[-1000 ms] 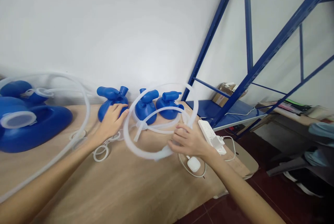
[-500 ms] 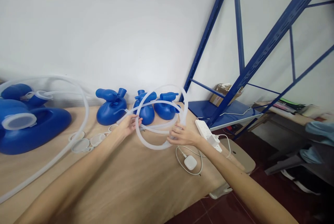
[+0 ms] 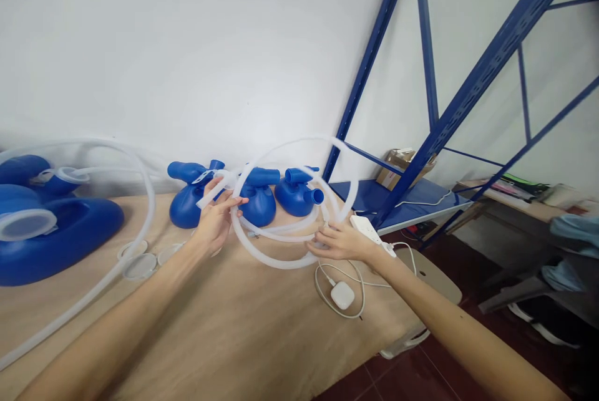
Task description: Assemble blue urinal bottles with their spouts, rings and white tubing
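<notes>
Tube coil (image 3: pixel 281 264), left of power strip (image 3: pixel 365 228), now has two-handed control: left hand (image 3: pixel 216 220) has risen, grip narrowed on tube end (image 3: pixel 210 194); right hand (image 3: pixel 339 241) keeps its grip around coil, strip side.

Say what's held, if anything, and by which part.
A coiled white tube: the right grip holds its lower right side, the left grip its left side near an end.
</notes>
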A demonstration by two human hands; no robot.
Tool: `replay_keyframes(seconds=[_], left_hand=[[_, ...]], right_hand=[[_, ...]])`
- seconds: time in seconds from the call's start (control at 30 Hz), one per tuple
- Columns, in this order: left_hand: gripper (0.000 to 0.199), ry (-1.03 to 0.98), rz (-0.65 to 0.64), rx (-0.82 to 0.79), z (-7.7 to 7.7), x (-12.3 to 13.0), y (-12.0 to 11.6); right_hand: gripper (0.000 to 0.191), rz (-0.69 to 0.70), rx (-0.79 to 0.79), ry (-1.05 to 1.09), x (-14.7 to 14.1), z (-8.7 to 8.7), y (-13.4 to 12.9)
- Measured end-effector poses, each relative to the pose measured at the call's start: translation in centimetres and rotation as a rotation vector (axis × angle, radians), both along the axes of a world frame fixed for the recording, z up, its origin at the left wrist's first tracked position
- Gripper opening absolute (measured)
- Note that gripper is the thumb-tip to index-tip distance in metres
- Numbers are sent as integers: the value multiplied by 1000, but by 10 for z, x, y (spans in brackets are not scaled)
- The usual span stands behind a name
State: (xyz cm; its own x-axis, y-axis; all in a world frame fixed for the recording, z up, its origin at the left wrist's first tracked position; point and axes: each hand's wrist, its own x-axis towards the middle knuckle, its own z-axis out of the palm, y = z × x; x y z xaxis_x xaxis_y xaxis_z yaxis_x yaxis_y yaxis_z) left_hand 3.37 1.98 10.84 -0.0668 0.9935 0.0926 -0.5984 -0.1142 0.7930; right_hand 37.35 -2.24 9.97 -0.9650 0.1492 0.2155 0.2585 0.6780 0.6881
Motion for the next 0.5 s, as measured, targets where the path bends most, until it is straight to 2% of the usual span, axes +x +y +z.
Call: replay_keyframes(seconds=[0.1, 0.17, 0.3, 0.37, 0.43, 0.5], left_hand=[[83, 50, -21, 165, 21, -1, 12], [80, 94, -22, 201, 37, 2, 36], [78, 141, -28, 13, 62, 8, 105], [57, 176, -65, -100, 66, 9, 135], [37, 214, -107, -219, 62, 7, 155], [35, 240, -135, -313, 54, 1, 165]], right_hand=[[33, -94, -141, 93, 13, 21, 17], [34, -213, -271, 211, 22, 36, 39], [30, -458, -397, 518, 28, 60, 98], [26, -534, -523, 558, 27, 64, 125], [49, -564, -615, 544, 24, 61, 144], [77, -564, -661, 531, 22, 54, 154]])
